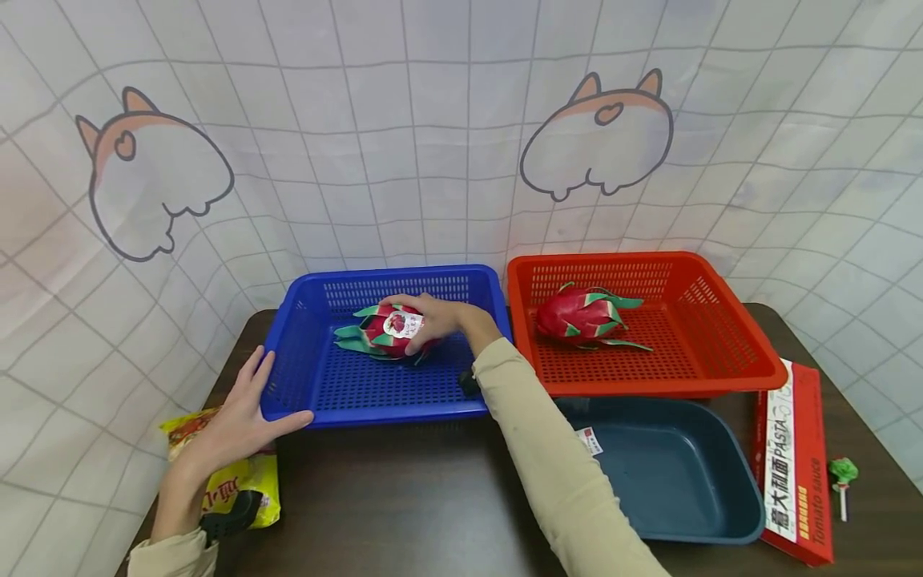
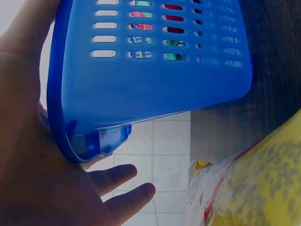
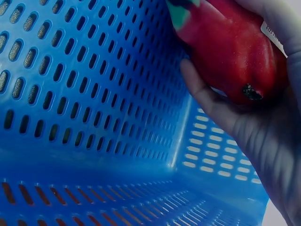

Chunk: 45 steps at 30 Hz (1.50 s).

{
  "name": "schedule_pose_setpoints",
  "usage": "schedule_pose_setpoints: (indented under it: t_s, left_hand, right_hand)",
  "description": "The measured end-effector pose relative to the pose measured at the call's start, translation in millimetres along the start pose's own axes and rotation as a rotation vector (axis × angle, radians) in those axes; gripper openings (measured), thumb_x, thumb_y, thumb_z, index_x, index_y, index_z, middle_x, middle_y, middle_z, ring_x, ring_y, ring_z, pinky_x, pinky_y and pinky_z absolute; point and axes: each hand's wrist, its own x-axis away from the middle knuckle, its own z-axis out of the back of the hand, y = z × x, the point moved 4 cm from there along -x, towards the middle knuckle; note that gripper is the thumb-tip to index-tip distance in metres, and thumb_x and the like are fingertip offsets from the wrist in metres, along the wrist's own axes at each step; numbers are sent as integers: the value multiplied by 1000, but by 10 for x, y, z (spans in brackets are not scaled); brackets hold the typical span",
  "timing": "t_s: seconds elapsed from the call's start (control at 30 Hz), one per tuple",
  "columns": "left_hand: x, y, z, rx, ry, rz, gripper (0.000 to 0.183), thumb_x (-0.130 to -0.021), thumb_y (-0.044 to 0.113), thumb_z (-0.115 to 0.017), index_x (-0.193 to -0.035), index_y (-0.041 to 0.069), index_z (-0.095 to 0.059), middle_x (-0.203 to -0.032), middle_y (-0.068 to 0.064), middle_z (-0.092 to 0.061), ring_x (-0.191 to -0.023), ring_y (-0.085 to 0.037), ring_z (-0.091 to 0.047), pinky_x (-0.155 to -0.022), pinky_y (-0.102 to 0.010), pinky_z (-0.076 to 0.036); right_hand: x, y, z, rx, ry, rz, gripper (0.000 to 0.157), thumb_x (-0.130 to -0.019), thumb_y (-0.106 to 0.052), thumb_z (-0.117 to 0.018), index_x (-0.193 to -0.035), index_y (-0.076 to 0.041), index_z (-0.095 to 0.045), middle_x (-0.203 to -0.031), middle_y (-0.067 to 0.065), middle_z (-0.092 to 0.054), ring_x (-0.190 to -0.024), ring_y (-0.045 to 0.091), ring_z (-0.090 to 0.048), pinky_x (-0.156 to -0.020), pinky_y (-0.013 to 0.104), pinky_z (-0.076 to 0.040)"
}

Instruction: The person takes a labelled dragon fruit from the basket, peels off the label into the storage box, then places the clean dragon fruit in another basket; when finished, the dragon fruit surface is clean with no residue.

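My right hand grips a red dragon fruit with green leaf tips and a white label, inside the blue basket. The right wrist view shows fingers curled round the fruit close to the basket's perforated floor. At the basket's left front corner, my left hand rests against the rim with its fingers spread. Seen from the left wrist, two fingers of that hand stick out straight past the rim. A second dragon fruit lies in the red basket on the right.
A yellow snack bag lies beneath my left forearm. In front of the red basket stands a dark teal bin. Right of it are a red pasta box and a green lollipop. A white gridded curtain closes off the back.
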Motion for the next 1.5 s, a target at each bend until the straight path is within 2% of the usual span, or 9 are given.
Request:
schedule_pose_setpoints:
  t_s: [0.43,1.0,1.13,1.23,1.4,1.5]
  left_hand:
    - [-3,19,-73,-7,-4,2,114,-81,48,-72,-156,7,3,-162,-21,9,-143,-55,-7,-99,-81,-20]
    - [-34,30,-125,-6,-11,-18,113,-82,48,-72,-156,8,4,-162,-19,10,-144,-54,-6,-99,-81,-19]
    - [-43,35,-144,-7,-18,-18,113,-82,48,-71,-156,7,4,-162,-20,10,-143,-55,-6,-99,-81,-19]
    - [-30,35,-126,0,-22,-20,113,-82,49,-71,-156,7,4,-162,-20,11,-144,-54,-5,-100,-80,-19]
    - [41,-10,-12,2,-10,-11,112,-84,45,-71,-155,7,6,-162,-19,15,-144,-55,-1,-98,-81,-18]
    - [21,-3,-7,3,-13,-17,111,-84,45,-70,-155,8,7,-162,-19,15,-144,-55,-2,-97,-82,-19]
  right_hand:
    - [86,65,-24,-46,8,-12,81,-84,-26,-73,-149,-36,-26,-146,8,-30,-132,27,-30,-103,42,-45]
    - [91,157,-20,4,17,-21,84,-82,-30,-75,-149,-31,-24,-144,8,-33,-131,26,-33,-101,39,-47]
    - [85,186,-27,19,22,-52,85,-82,-31,-75,-149,-31,-22,-144,9,-32,-131,27,-33,-103,40,-47]
    - [60,174,-25,32,32,-77,85,-81,-31,-76,-148,-32,-22,-143,9,-33,-129,26,-34,-102,40,-46]
    - [-57,52,-36,42,29,-26,85,-80,-34,-76,-146,-31,-23,-141,11,-35,-127,27,-37,-100,37,-47]
    - [-63,55,-15,41,50,-35,85,-80,-33,-76,-146,-30,-23,-140,10,-36,-127,26,-37,-100,36,-48]
